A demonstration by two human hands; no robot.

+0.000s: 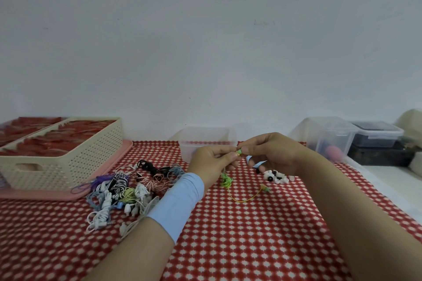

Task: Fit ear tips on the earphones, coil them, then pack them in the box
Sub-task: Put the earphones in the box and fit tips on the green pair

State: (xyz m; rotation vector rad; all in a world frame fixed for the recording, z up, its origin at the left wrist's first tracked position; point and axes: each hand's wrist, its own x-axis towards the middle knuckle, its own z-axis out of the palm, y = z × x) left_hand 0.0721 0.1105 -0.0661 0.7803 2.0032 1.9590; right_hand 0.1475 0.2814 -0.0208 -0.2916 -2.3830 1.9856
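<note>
Green earbud (238, 152): pinched at either end by left hand (211, 158) and right hand (272, 151), just in front of clear box (205, 136); long axis runs hand to hand. Cable (226, 180) hangs uncoiled.

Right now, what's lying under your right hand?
Black and white ear tips lie on the red dotted cloth beneath the right hand. The hand covers the pile's far side, so how many cannot be told.
</note>
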